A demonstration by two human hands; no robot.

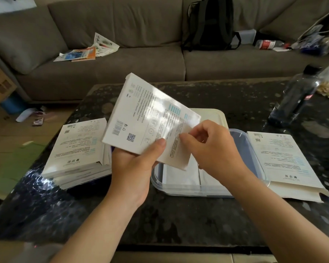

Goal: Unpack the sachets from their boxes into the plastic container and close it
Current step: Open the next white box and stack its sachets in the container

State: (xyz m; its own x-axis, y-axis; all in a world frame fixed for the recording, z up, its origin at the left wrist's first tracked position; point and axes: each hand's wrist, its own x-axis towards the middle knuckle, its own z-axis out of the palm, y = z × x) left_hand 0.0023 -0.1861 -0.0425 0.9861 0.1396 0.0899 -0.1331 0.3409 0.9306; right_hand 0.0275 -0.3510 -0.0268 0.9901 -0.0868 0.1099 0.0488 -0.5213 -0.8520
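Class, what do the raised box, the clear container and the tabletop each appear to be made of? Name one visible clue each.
The raised box: thin glossy printed card, probably; sheen and a folded flap. The clear container: see-through plastic; contents show through its wall. The tabletop: polished dark speckled stone, or an imitation; it reflects light.

The held box (150, 114) is white with grey print, pale blue blocks, a black barcode and a black square code. The stacked boxes (80, 147) and the lone box (281, 158) are white with similar grey and pale blue print. The container (254, 162) is clear with a bluish tint, its sachets (180, 175) white, the lid (213, 116) cream. The table (179, 215) is black, speckled with pale flecks. The sofa (122, 25) is grey-brown and the backpack (211, 23) black.
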